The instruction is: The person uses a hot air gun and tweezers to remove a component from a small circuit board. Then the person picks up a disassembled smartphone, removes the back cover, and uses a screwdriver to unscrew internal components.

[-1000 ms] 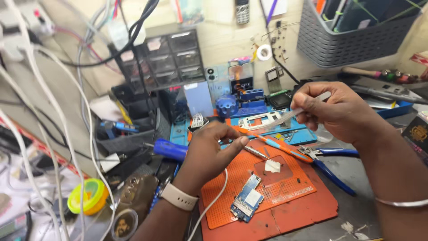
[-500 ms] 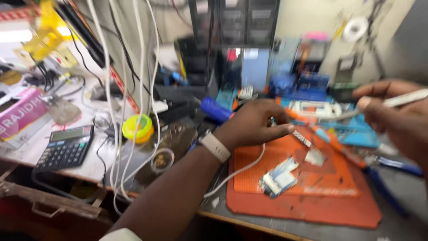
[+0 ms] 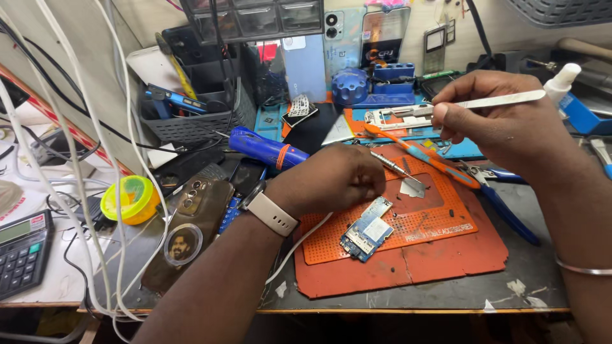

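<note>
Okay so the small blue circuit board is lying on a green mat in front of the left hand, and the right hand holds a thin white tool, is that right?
Not quite. In the head view the mat under the circuit board is orange-red, not green. The rest holds: the board lies in front of the left hand, and the right hand holds a thin white tool.

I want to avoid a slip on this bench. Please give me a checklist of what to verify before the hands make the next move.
1. Left hand grips the soldering iron: ok, fist closed around the handle.
2. Iron tip rests on the small metal piece, not on the bare mat: ok.
3. Right hand holds the white tweezers firmly: ok.
4. Blue circuit board lies flat on the orange mat, apart from the tip: ok.
5. White cable clear of the board: ok.
6. Iron is hot: cannot tell.
</note>
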